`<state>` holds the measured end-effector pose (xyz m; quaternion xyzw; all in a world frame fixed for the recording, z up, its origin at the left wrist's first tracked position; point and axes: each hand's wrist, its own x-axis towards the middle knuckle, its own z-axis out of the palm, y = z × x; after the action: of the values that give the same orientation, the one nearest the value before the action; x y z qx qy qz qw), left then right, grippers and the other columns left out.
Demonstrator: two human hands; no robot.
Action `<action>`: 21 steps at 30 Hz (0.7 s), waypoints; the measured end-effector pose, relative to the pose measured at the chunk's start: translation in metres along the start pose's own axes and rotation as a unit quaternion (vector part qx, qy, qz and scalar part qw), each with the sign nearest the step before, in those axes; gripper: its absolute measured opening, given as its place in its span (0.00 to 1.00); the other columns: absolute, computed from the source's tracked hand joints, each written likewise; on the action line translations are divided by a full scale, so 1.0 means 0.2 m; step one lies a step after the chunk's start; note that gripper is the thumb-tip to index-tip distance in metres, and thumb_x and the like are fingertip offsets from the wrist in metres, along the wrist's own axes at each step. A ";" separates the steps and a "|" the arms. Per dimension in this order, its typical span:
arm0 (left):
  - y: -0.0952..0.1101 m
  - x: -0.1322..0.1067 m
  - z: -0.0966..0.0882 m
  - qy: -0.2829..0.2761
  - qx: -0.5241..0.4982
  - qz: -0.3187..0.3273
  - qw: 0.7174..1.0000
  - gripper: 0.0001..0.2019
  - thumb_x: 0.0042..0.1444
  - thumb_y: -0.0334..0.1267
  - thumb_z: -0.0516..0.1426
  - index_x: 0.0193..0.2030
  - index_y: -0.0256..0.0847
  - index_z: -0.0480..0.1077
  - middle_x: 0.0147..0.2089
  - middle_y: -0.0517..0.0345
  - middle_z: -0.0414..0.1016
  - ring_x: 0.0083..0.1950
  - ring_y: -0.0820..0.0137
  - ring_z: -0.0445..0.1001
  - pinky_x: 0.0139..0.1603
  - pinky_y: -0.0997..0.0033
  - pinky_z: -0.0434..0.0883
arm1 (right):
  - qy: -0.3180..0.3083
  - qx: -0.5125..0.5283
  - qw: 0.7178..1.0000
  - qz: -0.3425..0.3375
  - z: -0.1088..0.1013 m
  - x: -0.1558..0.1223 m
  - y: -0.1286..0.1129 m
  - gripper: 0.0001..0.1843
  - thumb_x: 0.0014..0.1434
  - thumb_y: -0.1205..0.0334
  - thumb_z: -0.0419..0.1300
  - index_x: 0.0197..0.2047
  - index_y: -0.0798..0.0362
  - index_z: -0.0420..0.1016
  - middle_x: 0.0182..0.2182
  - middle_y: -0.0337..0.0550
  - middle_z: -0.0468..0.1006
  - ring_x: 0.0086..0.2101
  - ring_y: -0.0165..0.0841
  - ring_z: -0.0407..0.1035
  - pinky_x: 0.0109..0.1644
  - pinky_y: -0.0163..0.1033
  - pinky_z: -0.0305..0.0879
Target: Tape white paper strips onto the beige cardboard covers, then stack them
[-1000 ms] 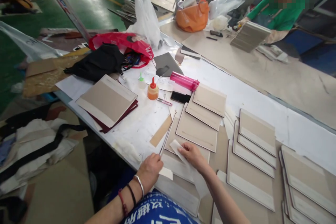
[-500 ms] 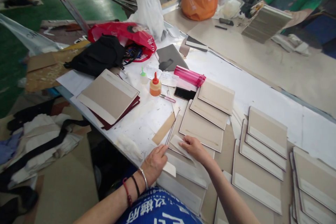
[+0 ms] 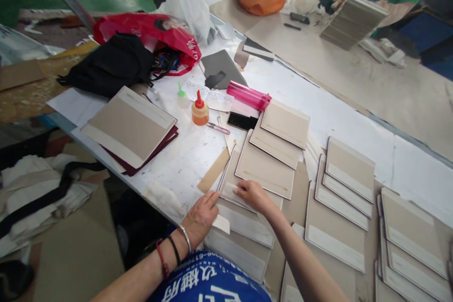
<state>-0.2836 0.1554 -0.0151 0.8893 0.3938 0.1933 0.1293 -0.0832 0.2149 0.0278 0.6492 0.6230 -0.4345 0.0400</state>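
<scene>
My left hand (image 3: 202, 214) rests at the near table edge, fingers together, pressing on the left end of a grey board cover (image 3: 244, 222), with a small white slip under it. My right hand (image 3: 252, 193) lies fingers-down on a white paper strip (image 3: 231, 192) laid along the upper edge of that cover. Overlapping grey board covers (image 3: 265, 169) fan out just beyond both hands. A thin tan card strip (image 3: 213, 176) lies left of them.
A stack of covers over dark red boards (image 3: 129, 125) sits at left. An orange glue bottle (image 3: 200, 110), pink bottle (image 3: 248, 95), black phone (image 3: 242, 121) and small scissors (image 3: 218, 128) lie behind. More cover rows (image 3: 348, 184) spread right. A person in green works far right.
The white strip, lifted and trailing from my right hand a second ago, now lies flat on the cover. Both hands have moved slightly forward onto it. The view has tilted down.
</scene>
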 end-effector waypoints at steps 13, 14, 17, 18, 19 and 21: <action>0.00 0.04 -0.02 0.008 -0.004 0.023 1.000 0.10 0.54 0.20 0.48 0.26 0.32 0.66 0.50 0.42 0.69 0.54 0.61 0.66 0.51 0.62 0.72 | 0.003 -0.061 0.998 0.027 0.01 0.00 -0.01 0.09 0.55 0.60 0.57 0.26 0.54 0.70 0.21 0.35 0.67 0.26 0.27 0.60 0.28 0.33 0.46; 0.00 0.05 -0.02 0.006 -0.006 0.025 1.000 0.11 0.54 0.20 0.48 0.26 0.32 0.66 0.50 0.42 0.69 0.54 0.61 0.66 0.51 0.62 0.72 | 0.004 -0.066 0.997 0.029 0.01 0.00 -0.02 0.09 0.55 0.59 0.57 0.26 0.54 0.71 0.22 0.36 0.69 0.27 0.28 0.61 0.28 0.33 0.47; 0.00 0.05 -0.02 0.002 -0.010 0.029 1.000 0.12 0.54 0.20 0.47 0.26 0.32 0.67 0.50 0.41 0.69 0.53 0.61 0.67 0.50 0.62 0.72 | 0.004 -0.083 0.996 0.035 0.01 0.00 -0.03 0.09 0.55 0.58 0.56 0.29 0.53 0.73 0.27 0.39 0.74 0.30 0.30 0.65 0.29 0.33 0.49; 0.00 0.05 -0.02 -0.001 -0.011 0.031 0.999 0.12 0.54 0.20 0.46 0.27 0.32 0.67 0.50 0.41 0.69 0.53 0.61 0.67 0.51 0.62 0.72 | 0.003 -0.089 0.995 0.037 0.01 0.00 -0.03 0.09 0.56 0.58 0.56 0.30 0.53 0.73 0.28 0.41 0.75 0.31 0.32 0.66 0.29 0.34 0.49; 0.00 0.05 -0.02 -0.003 -0.012 0.033 0.999 0.12 0.54 0.20 0.46 0.27 0.32 0.67 0.50 0.40 0.69 0.53 0.61 0.67 0.51 0.62 0.72 | 0.003 -0.095 0.995 0.038 0.01 0.00 -0.03 0.09 0.56 0.58 0.56 0.31 0.53 0.74 0.29 0.42 0.76 0.32 0.33 0.67 0.29 0.34 0.50; 0.00 0.05 -0.02 -0.008 -0.013 0.038 0.999 0.11 0.54 0.21 0.46 0.27 0.32 0.67 0.51 0.40 0.69 0.54 0.61 0.67 0.51 0.62 0.72 | 0.001 -0.108 0.993 0.038 0.02 0.00 -0.03 0.10 0.56 0.57 0.55 0.32 0.53 0.74 0.31 0.44 0.77 0.34 0.35 0.69 0.30 0.35 0.51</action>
<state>-0.2792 0.1640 -0.0085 0.9036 0.3556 0.1959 0.1366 -0.0907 0.2143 0.0288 0.6647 0.6410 -0.3624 0.1262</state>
